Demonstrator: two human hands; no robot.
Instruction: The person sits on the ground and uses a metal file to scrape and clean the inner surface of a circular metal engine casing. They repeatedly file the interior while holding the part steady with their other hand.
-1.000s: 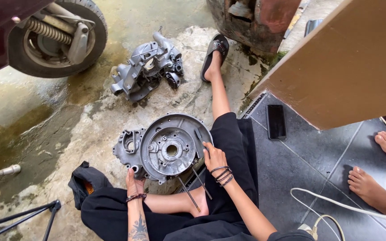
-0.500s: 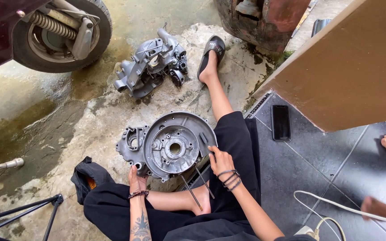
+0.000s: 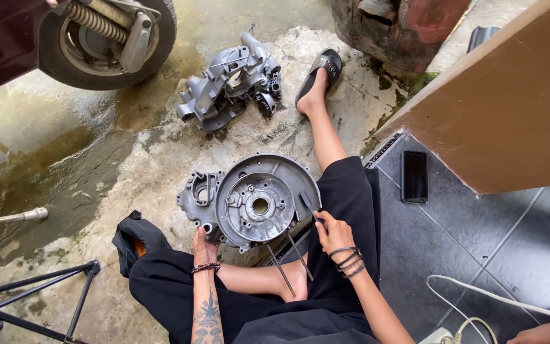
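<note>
- Steadying the engine crankcase half (image 3: 249, 202) on the wet concrete floor (image 3: 97, 165), the person sits with one leg stretched past it, so the casing rests braced against the lap.
- Left hand (image 3: 204, 247): grip closed on the casing's lower edge, likely to stop it rocking.
- Right hand (image 3: 333, 232): fingers curled at the round rim's right side; whether it pinches a small tool there, I cannot tell.
- Two thin metal rods (image 3: 291, 261) stick out from under the casing toward the bare foot.
- A second crankcase half (image 3: 227, 79) lies well apart, near the scooter wheel (image 3: 106, 35).
- A phone (image 3: 414, 176) sits on the dark tiles, away from the wet.
</note>
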